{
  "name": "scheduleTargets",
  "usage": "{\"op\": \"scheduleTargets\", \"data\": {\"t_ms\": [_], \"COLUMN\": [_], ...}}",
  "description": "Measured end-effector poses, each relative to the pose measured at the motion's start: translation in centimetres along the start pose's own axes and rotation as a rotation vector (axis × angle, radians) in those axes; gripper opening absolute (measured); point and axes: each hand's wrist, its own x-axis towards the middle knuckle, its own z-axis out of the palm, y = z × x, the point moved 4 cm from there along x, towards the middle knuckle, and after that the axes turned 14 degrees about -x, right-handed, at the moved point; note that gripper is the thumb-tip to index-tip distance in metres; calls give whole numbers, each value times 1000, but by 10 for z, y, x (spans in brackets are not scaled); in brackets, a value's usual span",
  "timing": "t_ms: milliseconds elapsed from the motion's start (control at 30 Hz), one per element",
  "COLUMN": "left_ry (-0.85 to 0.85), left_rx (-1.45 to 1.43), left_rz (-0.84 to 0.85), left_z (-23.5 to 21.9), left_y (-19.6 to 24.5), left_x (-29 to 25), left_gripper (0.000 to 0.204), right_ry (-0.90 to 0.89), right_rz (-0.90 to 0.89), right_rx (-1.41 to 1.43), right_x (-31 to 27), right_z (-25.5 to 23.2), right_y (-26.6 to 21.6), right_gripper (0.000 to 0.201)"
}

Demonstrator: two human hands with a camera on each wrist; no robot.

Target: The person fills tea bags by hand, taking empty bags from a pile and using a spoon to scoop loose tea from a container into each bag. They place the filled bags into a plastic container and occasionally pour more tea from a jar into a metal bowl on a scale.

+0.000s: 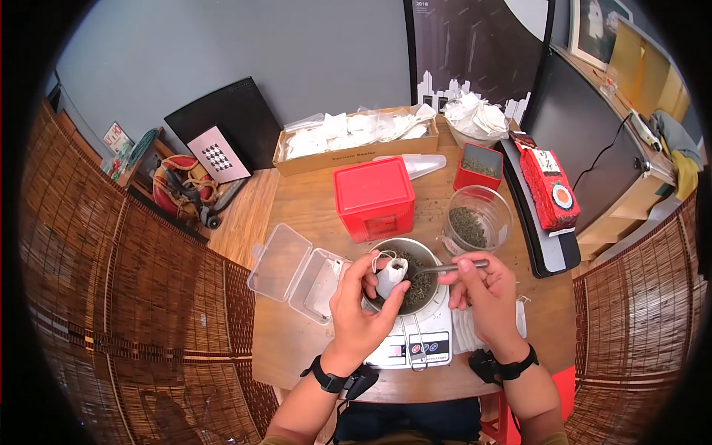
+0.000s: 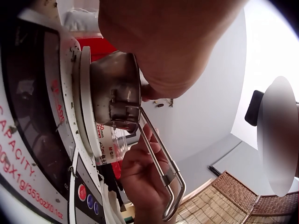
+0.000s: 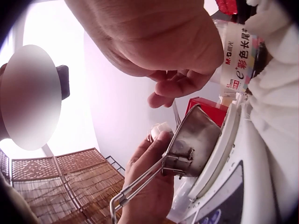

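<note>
Over a metal cup of dried leaves, the left hand holds a small white drawstring bag between thumb and fingers, its mouth up with leaf bits showing inside. The right hand grips a metal spoon by its handle, the spoon's head at the bag's mouth. The cup stands on a white digital scale, its wire handle pointing toward the person. In the right wrist view the left hand is beside the cup, below the right hand.
Flat white bags lie right of the scale. Behind the cup stand a red tin, a clear tub of leaves and an open red tin. An open plastic case is at left; a box of white bags stands at the back.
</note>
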Motion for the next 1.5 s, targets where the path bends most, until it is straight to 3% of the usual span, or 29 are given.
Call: {"op": "scheduleTargets", "data": {"t_ms": [300,500,667,967,1500], "left_ry": [65,91,-23,26,14], "left_rx": [-141,-35,178,129,17], "left_rz": [1,155,298,188,157], "left_z": [-1,-1,-1,-2,-6], "left_y": [-6,3,12,19,25], "left_x": [-4,0,8,11,11], "left_gripper": [88,96,88,54,52], "right_ry": [124,198,222,151,45], "right_rz": [-3,-70,-122,-157,-148], "right_rx": [64,99,144,122,-61], "right_x": [4,4,2,1,5], "right_z": [-10,-18,-19,-13,-5], "right_y": [-3,-6,-13,-28,-60], "right_gripper": [26,26,28,28,25]}}
